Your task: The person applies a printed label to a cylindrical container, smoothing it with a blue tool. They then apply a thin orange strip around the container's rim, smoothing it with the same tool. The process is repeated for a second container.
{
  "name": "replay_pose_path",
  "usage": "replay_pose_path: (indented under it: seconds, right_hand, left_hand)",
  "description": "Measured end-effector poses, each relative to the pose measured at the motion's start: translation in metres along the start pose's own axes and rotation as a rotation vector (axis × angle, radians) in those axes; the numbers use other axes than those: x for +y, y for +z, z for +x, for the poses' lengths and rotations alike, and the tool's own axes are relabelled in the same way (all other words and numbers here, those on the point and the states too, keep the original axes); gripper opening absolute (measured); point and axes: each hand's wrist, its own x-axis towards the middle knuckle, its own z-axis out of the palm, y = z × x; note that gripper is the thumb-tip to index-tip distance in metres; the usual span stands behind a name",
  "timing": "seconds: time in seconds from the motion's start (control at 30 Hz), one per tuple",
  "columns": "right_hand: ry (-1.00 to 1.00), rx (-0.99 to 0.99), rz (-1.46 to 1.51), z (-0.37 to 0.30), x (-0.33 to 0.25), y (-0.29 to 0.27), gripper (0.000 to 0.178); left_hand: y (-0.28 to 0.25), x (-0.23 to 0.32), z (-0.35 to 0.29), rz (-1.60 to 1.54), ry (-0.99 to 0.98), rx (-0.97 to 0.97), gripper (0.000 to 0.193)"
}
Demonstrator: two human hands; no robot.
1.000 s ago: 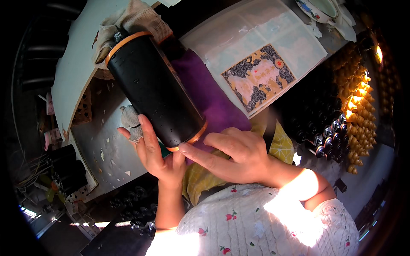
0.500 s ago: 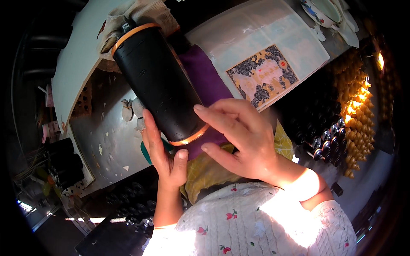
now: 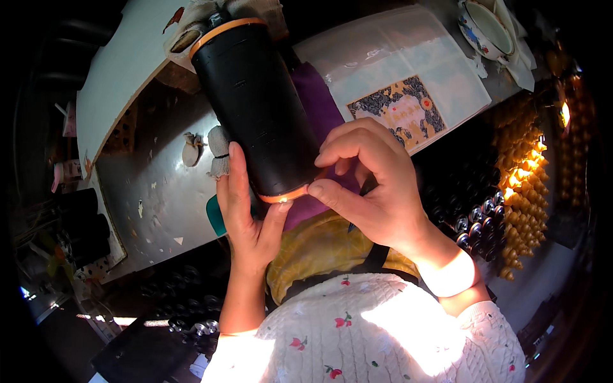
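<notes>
A large black cylinder [image 3: 258, 108] with an orange band round each end lies tilted across the bench, its near end toward me. My left hand [image 3: 246, 207] cups that near end: its fingers lie along the left side and its thumb presses on the near orange band [image 3: 284, 195]. At the right end of the same band, my right hand [image 3: 377, 185] has its thumb on the rim and its index finger bent against the cylinder's side. A dark, thin shape shows behind the right fingers; what it is I cannot make out. Purple cloth [image 3: 313, 108] lies beneath the cylinder.
A clear plastic sheet [image 3: 383, 51] covers papers beside a patterned card [image 3: 399, 112]. At the back right stands a floral enamel bowl [image 3: 488, 32]. Small cloth-wrapped pads [image 3: 219, 150] lie on the metal benchtop [image 3: 159, 204]. Gold knobbed pieces [image 3: 520, 217] hang in rows at right.
The right hand has closed from a more open pose, bringing its thumb onto the near orange band. The left thumb has moved up to that band. The view has shifted slightly.
</notes>
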Motion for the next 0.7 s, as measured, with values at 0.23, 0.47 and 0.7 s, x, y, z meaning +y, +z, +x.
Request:
replay_pose_path:
  seconds: [0.23, 0.47, 0.7]
  right_hand:
    - [0.012, -0.004, 0.027, -0.006, -0.01, 0.003, 0.02]
    - [0.165, 0.031, 0.112, -0.005, -0.015, 0.009, 0.014]
    - [0.157, -0.076, 0.159, -0.006, -0.016, 0.004, 0.01]
  left_hand:
    - [-0.003, 0.004, 0.001, -0.015, 0.014, -0.033, 0.087]
    - [0.001, -0.003, -0.005, -0.19, -0.078, 0.009, 0.055]
    - [0.001, 0.005, -0.003, -0.147, -0.12, 0.019, 0.055]
